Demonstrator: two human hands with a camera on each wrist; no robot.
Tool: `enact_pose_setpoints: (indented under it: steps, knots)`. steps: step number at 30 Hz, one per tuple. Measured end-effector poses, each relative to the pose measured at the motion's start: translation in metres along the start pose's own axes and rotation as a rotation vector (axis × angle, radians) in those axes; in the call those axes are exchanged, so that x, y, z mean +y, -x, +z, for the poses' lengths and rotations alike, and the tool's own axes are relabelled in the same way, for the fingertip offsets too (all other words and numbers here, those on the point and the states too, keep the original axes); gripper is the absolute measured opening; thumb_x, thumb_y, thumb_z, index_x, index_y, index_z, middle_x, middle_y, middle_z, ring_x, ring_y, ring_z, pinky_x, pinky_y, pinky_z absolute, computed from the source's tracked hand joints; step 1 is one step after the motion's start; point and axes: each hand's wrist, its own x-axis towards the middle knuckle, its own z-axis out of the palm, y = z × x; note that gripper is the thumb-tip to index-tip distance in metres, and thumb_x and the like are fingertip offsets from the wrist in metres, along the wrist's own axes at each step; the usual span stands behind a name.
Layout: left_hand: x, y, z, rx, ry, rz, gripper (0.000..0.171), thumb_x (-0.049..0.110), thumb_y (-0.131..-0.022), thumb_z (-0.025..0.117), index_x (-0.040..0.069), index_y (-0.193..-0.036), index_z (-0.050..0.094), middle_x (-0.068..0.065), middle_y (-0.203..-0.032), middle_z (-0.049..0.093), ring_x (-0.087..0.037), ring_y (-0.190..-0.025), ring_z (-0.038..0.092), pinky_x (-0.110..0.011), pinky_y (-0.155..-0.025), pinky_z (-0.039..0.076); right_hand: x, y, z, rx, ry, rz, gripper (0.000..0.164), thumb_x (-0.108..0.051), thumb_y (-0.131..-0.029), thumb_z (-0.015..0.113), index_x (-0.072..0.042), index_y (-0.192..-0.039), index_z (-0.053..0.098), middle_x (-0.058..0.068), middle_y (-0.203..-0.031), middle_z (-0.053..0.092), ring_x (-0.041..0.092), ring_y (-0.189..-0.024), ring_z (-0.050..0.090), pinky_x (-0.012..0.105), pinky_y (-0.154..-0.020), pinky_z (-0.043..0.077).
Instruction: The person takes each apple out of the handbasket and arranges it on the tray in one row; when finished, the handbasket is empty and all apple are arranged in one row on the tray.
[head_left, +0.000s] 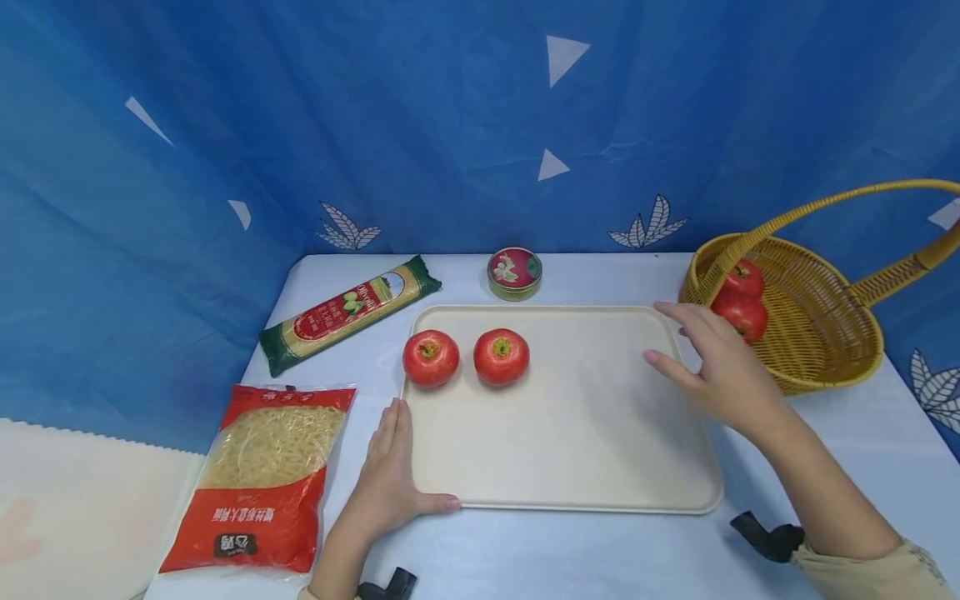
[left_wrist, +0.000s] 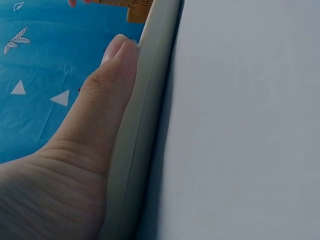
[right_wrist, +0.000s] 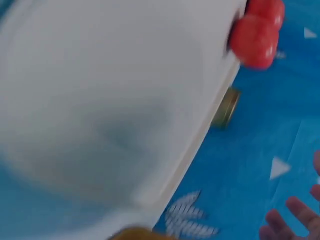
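A cream rectangular tray (head_left: 570, 433) lies on the table with two red apples (head_left: 431, 358) side by side near its far left corner. My left hand (head_left: 393, 475) rests at the tray's near left corner, fingers straight along the left side and thumb along the front edge. In the left wrist view the thumb (left_wrist: 107, 90) lies against the tray rim (left_wrist: 145, 100). Over the tray's right edge hovers my right hand (head_left: 723, 367), fingers spread and nothing held. Close beyond it stands a yellow wicker basket (head_left: 825, 333) with red apples (head_left: 741, 317) inside.
A round tin (head_left: 514, 274) sits behind the tray. To the left lie a long spaghetti packet (head_left: 348, 312) and a red bag of pasta (head_left: 258, 479). The basket's tall handle (head_left: 847, 198) arches above it at the right, and a blue curtain (head_left: 450, 125) backs the table.
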Motion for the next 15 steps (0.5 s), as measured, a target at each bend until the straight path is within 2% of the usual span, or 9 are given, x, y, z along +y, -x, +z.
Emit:
enact_pose_setpoints:
  steps: [4, 9, 15]
  knots:
    - [0.000, 0.001, 0.000, -0.004, 0.000, -0.001, 0.154, 0.081, -0.038, 0.074, 0.022, -0.152, -0.011, -0.005, -0.161, -0.008, -0.030, -0.148, -0.002, -0.054, -0.116, 0.014, 0.042, 0.008, -0.019, 0.031, -0.012, 0.091, 0.068, -0.043, -0.089, 0.061, -0.022, -0.147, 0.032, 0.020, -0.141, 0.041, 0.043, -0.125, 0.038, 0.069, -0.091, 0.037]
    - [-0.002, 0.002, 0.000, 0.003, -0.002, 0.006, 0.155, 0.082, -0.037, 0.073, 0.020, -0.152, -0.010, -0.005, -0.161, -0.008, -0.030, -0.148, -0.003, -0.055, -0.116, 0.012, 0.098, 0.009, -0.029, 0.023, 0.031, 0.203, 0.069, -0.036, -0.091, 0.060, -0.021, -0.150, 0.027, 0.028, -0.141, 0.035, 0.050, -0.125, 0.033, 0.074, -0.085, 0.035]
    - [-0.001, 0.000, 0.001, -0.006, 0.001, 0.003, 0.155, 0.082, -0.037, 0.073, 0.022, -0.151, -0.012, -0.005, -0.161, -0.008, -0.031, -0.148, -0.002, -0.055, -0.116, 0.011, 0.137, 0.006, -0.028, -0.051, 0.077, 0.250, 0.071, -0.036, -0.092, 0.059, -0.019, -0.151, 0.024, 0.030, -0.139, 0.030, 0.053, -0.126, 0.028, 0.077, -0.087, 0.029]
